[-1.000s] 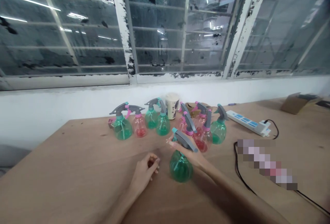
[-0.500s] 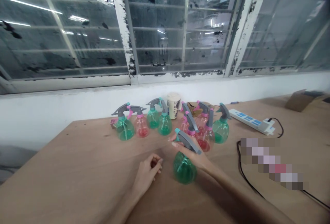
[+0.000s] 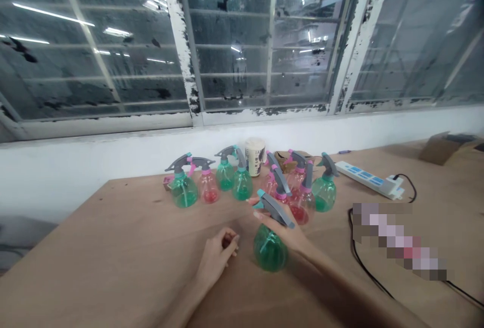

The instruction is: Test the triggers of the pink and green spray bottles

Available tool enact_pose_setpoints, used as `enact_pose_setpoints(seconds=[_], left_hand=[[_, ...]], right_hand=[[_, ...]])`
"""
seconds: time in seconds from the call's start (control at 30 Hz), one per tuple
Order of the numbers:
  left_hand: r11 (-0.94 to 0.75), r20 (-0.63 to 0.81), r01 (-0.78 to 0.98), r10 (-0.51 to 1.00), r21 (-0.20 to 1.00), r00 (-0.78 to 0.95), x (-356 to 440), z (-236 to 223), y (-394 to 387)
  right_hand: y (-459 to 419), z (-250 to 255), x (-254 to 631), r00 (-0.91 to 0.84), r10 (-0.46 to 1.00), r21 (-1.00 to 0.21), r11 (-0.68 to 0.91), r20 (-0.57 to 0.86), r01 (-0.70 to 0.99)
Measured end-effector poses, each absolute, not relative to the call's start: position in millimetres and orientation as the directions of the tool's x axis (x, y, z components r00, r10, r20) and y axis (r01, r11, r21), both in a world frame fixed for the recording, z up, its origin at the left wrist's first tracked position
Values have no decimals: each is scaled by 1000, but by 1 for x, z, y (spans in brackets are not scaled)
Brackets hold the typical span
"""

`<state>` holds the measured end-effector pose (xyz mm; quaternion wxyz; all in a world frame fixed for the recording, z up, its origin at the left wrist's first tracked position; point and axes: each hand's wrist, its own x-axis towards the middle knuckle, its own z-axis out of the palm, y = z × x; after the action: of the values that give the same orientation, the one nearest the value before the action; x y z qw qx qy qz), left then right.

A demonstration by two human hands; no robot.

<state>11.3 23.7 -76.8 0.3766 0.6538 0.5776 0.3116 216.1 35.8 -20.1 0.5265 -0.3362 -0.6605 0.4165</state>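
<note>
A green spray bottle [image 3: 269, 250] with a grey trigger head stands on the wooden table [image 3: 113, 257] in front of me. My right hand [image 3: 282, 227] is wrapped round its neck and trigger. My left hand [image 3: 217, 255] rests on the table just left of the bottle, fingers curled loosely inward, holding nothing I can make out. Behind them stand several more green and pink spray bottles [image 3: 242, 183] in a loose cluster.
A paper cup [image 3: 254, 156] stands behind the bottles near the wall. A white power strip [image 3: 368, 179] with a black cable [image 3: 363, 262] lies at the right. A cardboard box [image 3: 440, 147] sits at the far right. A window runs along the back.
The view has shifted slightly. Both hands and the held green bottle stay nearly where they were.
</note>
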Motion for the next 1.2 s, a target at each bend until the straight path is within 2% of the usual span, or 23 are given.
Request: enact_pose_setpoints(seconds=[0.67, 0.87, 1.0, 1.1, 1.2], left_hand=[[-39, -37, 525, 990, 850, 134, 14, -68, 19], [-29, -46, 523, 990, 852, 131, 14, -67, 18], [-29, -47, 518, 990, 855, 133, 14, -69, 19], [-22, -51, 524, 991, 851, 126, 14, -69, 20], [-19, -57, 527, 990, 849, 128, 15, -67, 20]], right_hand=[[37, -18, 217, -225, 879, -894, 443, 421, 59], [37, -24, 216, -142, 919, -913, 386, 368, 133], [36, -23, 217, -193, 919, -921, 371, 345, 118], [35, -18, 216, -257, 886, -909, 412, 385, 60], [35, -16, 214, -241, 880, -904, 426, 409, 20]])
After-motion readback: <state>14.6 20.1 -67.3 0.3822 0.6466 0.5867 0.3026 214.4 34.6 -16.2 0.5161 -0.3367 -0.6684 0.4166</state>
